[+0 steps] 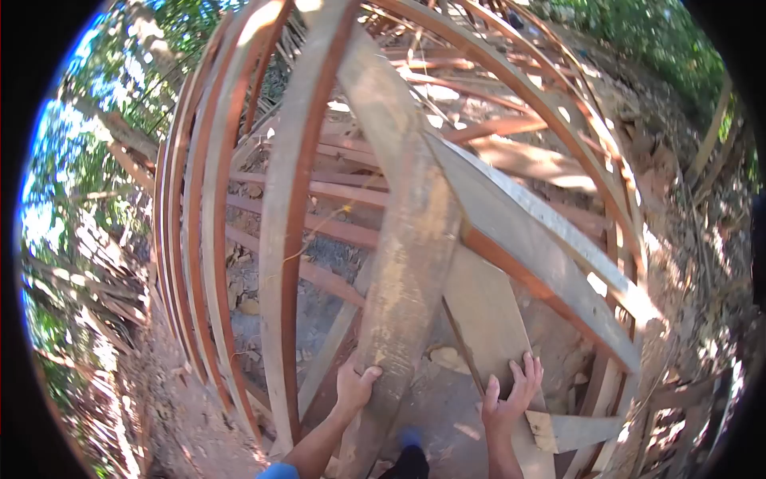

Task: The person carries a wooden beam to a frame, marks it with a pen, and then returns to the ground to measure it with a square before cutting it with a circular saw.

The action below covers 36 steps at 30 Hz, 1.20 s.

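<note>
My left hand [356, 388] grips the left edge of a thick, worn wooden beam [411, 255], thumb on its face. The beam runs upward through the middle of the view. My right hand [511, 391] rests with its fingers spread on a wide, pale plank [491, 307], to the right of the beam. Across the upper end of that plank, a grey board with a reddish edge [542, 259] slants down to the right. A short pale wood piece [578, 432] lies just right of my right hand.
Curved wooden ribs [281, 231] rise on the left, and more ribs [550, 108] arch over the right. Reddish crosspieces [343, 191] lie low between them. Leafy ground with sticks [702, 263] borders the frame on the right, and foliage [72, 160] on the left. My foot shows at the bottom.
</note>
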### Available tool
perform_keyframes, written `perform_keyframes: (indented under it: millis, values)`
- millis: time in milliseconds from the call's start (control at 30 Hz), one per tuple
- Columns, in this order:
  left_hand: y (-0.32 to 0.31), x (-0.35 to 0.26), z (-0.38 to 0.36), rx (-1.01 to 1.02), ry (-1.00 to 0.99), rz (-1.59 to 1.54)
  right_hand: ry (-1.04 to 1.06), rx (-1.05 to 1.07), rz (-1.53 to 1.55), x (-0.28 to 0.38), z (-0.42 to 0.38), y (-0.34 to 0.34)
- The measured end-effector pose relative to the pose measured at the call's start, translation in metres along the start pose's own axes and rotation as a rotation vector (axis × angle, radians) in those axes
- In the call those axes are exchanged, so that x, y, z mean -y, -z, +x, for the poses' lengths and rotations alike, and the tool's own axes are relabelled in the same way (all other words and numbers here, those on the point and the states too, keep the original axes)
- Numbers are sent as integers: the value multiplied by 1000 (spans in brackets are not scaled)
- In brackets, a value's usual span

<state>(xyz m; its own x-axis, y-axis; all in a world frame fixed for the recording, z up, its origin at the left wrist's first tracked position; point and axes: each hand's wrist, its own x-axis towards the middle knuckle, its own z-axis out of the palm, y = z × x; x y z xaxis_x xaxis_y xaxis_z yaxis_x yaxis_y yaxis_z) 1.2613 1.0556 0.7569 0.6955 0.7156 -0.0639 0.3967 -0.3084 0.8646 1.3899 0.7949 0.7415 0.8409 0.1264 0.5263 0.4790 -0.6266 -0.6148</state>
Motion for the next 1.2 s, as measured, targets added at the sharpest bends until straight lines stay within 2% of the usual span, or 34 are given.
perform_keyframes:
  millis: [100, 133, 233, 333, 433, 533, 600, 667, 767, 800, 867, 933, 967, 1033, 1133, 1200]
  values:
    - [-1, 5, 3, -12, -46, -52, 10, -18, -50, 2, 0, -4]
    - [0, 13, 3, 28, 12, -9, 1, -19, -51, 6, 1, -4]
    - [6, 0, 1, -19, -40, 62, -8, 13, -87, 16, 2, -3]
    - [12, -1, -4, -26, -2, -44, -9, 40, -142, 27, 4, -3]
    - [13, 13, -14, -194, -151, -75, 54, 31, -190, 20, 2, -7]
    - [37, 33, -55, -282, -121, -228, 73, 16, -241, 27, 0, -5]
    - [52, 70, -98, -359, -118, -82, 76, 3, -211, 34, 1, -1]
    - [53, 124, -143, -438, 107, -190, 98, -20, -185, 36, 3, 4]
    - [63, 172, -213, -512, 215, 1, 130, -38, -182, 27, 1, 6]
    - [66, 182, -236, -514, 260, 36, 144, -57, -165, 26, 0, 6]
    - [69, 196, -273, -533, 332, -85, 133, -108, -145, 21, 6, 6]
    - [73, 170, -306, -628, 469, -145, 119, -106, -144, 24, 0, 6]
    - [62, 204, -322, -738, 384, -48, 151, -124, -76, 28, -5, 10]
    - [49, 211, -364, -751, 487, -133, 200, -174, 78, 54, 1, 20]
    - [47, 229, -376, -736, 523, -265, 234, 96, 574, 167, 1, 29]
    - [43, 228, -392, -691, 546, -293, 75, 299, 959, 225, -3, -16]
